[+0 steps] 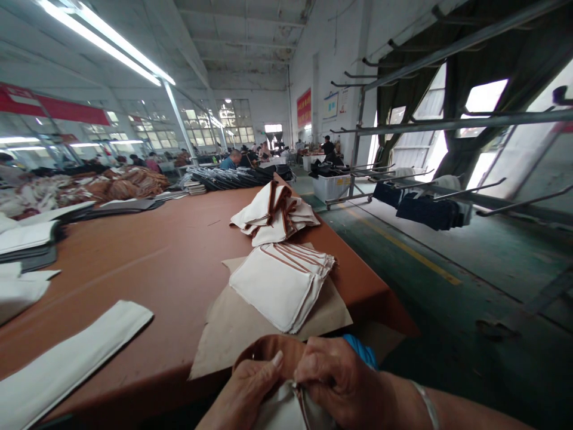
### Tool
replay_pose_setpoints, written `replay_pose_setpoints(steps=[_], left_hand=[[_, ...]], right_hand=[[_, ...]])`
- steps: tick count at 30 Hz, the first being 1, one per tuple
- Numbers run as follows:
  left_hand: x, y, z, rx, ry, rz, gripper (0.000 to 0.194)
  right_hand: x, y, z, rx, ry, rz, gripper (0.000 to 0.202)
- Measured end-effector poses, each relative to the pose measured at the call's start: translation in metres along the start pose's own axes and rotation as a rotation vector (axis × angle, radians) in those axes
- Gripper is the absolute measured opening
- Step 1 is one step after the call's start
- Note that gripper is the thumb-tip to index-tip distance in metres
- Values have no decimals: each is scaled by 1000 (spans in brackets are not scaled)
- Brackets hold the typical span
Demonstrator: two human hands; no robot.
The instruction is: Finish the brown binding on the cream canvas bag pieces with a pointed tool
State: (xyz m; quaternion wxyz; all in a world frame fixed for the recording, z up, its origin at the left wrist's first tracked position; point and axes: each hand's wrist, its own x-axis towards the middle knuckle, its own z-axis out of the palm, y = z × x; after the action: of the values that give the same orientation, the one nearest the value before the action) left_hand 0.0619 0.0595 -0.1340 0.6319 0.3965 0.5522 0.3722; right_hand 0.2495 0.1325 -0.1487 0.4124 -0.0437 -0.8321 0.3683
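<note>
At the table's near edge both my hands are closed on a sewn piece (274, 349) of brown and white fabric. My left hand (255, 382) grips it with the thumb lying along the brown part. My right hand (342, 376) pinches the white part at a seam, fingers curled in. The piece's lower portion runs out of view. Just beyond my hands, a neat stack of white fabric pieces (273, 283) with brown edging rests on a sheet of brown paper (219, 334). Behind it lies a looser heap of similar white and brown pieces (280, 218).
A brown covering spreads over the table (179, 257). White fabric strips (85, 358) lie at left, with fabric piles (120, 185) farther back. To the right stand a metal rack (443, 125) with projecting arms and a plastic bin (331, 186). People work in the distance.
</note>
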Motion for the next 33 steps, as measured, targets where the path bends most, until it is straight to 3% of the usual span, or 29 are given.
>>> replay_pose_setpoints(steps=[3, 9, 15, 21, 25, 29, 33], left_hand=[[0, -2, 1, -80, -37, -59, 60], [-2, -14, -2, -161, 8, -82, 38], [-4, -17, -1, -222, 75, -47, 18], [0, -15, -1, -131, 83, -93, 42], [6, -14, 2, 45, 25, -34, 63], [11, -16, 3, 56, 76, -40, 63], [11, -20, 3, -4, 74, -40, 47]], right_hand=[[-2, 3, 0, 12, 23, -19, 12], [-7, 8, 4, 221, 100, 420, 6], [-2, 3, 5, 236, 91, 528, 8], [3, 4, 5, 325, 70, 627, 9], [4, 6, 7, 424, 21, 697, 5], [2, 6, 11, 343, 65, 630, 8], [-1, 3, 8, 168, 61, 289, 11]])
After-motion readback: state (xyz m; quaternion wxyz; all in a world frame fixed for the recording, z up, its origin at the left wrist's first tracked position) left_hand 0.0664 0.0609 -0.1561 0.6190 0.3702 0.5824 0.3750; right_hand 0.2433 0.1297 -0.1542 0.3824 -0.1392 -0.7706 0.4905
